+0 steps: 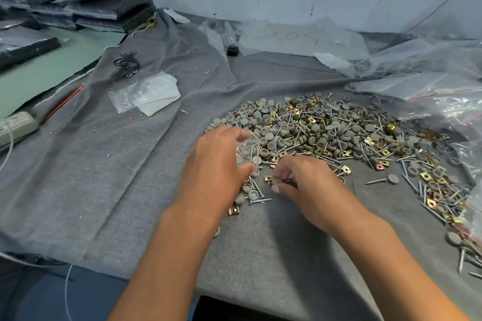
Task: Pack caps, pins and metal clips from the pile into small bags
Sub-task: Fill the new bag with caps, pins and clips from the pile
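Clear plastic, a small bag (247, 152) sits in the grip of the left hand (216, 164), fingers above and thumb below curled round it, its mouth turned right toward the pile (326, 133); grey caps and what look like pins show through the film. The right hand (310, 185) hovers just beside it with fingers curled inward, fingertips (276, 189) close together by a brass-coloured metal clip (268, 178); whether it actually pinches something there I cannot tell, though a thin dark piece seems to lie under its fingers. Below the left hand a few caps and one pin (260, 200) lie loose, that pin's long axis running left to right, and another clip (234, 210) rests near the wrist. The pile spreads away to the right over the grey cloth (130, 164) that covers the bench, caps, pins and clips mixed, pins pointing every way. One pin with a round grey head (383, 180) lies apart at the pile's near edge, head to the right, tip to the left. Farther left lie a stack of flat empty bags (146, 94) and a bundle of black ties (127, 65); large crumpled plastic bags (430, 81) lie at the far right.
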Demonstrator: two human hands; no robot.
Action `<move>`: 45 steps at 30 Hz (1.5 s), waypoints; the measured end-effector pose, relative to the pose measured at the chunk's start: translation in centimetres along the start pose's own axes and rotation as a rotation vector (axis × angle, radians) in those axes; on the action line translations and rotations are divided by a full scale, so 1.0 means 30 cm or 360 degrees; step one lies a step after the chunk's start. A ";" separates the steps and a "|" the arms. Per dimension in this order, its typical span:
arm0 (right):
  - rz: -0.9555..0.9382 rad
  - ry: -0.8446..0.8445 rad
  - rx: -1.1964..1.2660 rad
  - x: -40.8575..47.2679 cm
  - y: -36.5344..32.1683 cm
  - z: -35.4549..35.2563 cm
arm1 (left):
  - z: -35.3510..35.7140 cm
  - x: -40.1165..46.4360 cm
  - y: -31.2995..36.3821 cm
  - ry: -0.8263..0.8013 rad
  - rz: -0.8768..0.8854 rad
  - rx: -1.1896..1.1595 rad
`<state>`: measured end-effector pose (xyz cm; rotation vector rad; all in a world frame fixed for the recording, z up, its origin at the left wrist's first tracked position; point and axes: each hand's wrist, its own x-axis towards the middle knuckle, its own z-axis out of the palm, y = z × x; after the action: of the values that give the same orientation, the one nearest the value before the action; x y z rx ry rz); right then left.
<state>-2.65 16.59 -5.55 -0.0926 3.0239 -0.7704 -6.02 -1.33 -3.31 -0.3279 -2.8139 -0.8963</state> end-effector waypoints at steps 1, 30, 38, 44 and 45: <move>-0.0015 0.0028 0.0019 0.000 0.003 -0.002 | -0.001 0.000 0.000 0.0006 -0.0001 0.0000; -0.0300 0.0523 0.0329 0.020 -0.065 0.011 | -0.014 0.005 -0.012 0.0048 0.0009 -0.0038; -0.0205 0.0097 0.0102 -0.015 -0.077 0.079 | -0.025 0.004 -0.011 0.0077 -0.0007 -0.0039; -0.0222 0.0156 0.0293 -0.023 -0.080 0.063 | -0.028 0.004 -0.022 0.0093 -0.0018 -0.0047; -0.0258 0.0140 0.0272 -0.023 -0.086 0.062 | -0.028 0.004 -0.021 0.0092 -0.0019 -0.0044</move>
<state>-1.77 13.49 -5.93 -0.3115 3.0446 -1.0698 -6.24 -2.31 -2.95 -0.2845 -2.7562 -0.9324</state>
